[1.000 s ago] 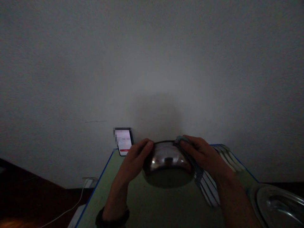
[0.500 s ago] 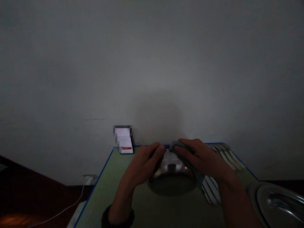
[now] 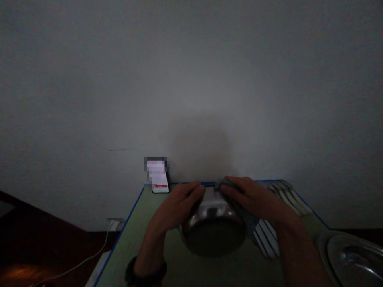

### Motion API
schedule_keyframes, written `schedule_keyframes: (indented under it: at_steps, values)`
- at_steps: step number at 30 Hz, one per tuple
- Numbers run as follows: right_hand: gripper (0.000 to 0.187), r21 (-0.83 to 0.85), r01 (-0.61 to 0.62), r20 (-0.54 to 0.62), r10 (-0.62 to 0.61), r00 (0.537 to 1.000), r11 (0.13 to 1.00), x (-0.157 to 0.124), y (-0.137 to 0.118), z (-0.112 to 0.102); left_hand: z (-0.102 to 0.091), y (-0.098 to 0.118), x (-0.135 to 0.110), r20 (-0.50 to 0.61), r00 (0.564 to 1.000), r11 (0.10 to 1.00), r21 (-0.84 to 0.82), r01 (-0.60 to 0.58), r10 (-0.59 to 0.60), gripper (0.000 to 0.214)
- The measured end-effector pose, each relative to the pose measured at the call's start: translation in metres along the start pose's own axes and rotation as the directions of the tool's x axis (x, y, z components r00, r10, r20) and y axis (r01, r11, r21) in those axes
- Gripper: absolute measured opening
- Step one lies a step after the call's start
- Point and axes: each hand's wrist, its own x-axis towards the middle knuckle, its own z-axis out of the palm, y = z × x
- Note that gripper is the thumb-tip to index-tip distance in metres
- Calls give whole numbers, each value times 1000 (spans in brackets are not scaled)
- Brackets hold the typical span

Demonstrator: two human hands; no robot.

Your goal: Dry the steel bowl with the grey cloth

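Wiping of a steel bowl [image 3: 214,227] is the step in hand, I judge. The left hand [image 3: 176,207] clasps its rim above the green table [image 3: 143,235]; the right hand [image 3: 254,199] presses a striped cloth [image 3: 263,235] on it. The next move probably needs turning the bowl.

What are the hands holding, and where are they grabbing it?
The left hand grips a steel bowl by its left rim. The right hand presses a striped cloth against the bowl's right side.
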Motion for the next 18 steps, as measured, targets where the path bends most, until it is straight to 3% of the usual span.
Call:
schedule_keyframes:
  at_steps: [2,3,6,9,11,12,14,16,18]
  values:
    - [30,-31,35,63,-33,997,999,2,-3,4,5,3,1,106,994,998,54,-39,33,36]
    - [31,-29,48,51,-46,998,998,2,-3,4,6,3,2,106,993,997,51,-51,45,36]
    - [33,79,51,-114,-42,993,996,1,2,-1,-2,-5,3,-63,996,998,-17,-58,57,34]
    - [34,309,77,-366,44,930,948,-3,12,-10,-15,-17,2,-300,954,986,-150,-66,18,39]
    - [34,380,90,-426,88,900,921,-5,16,-13,-18,-20,0,-413,911,969,-231,-87,-17,42]
    - [34,370,79,-400,82,913,926,-6,15,-13,-18,-19,0,-429,903,968,-236,-91,-19,42]
    - [33,269,42,-251,28,967,962,-5,10,-9,-13,-12,-1,-336,942,986,-149,-76,22,41]
    - [30,122,43,-70,-34,997,992,-2,0,-3,-5,-3,0,-96,993,997,18,-74,76,38]
    - [28,26,73,45,-74,996,997,1,-8,3,0,4,1,82,991,986,123,-114,105,37]
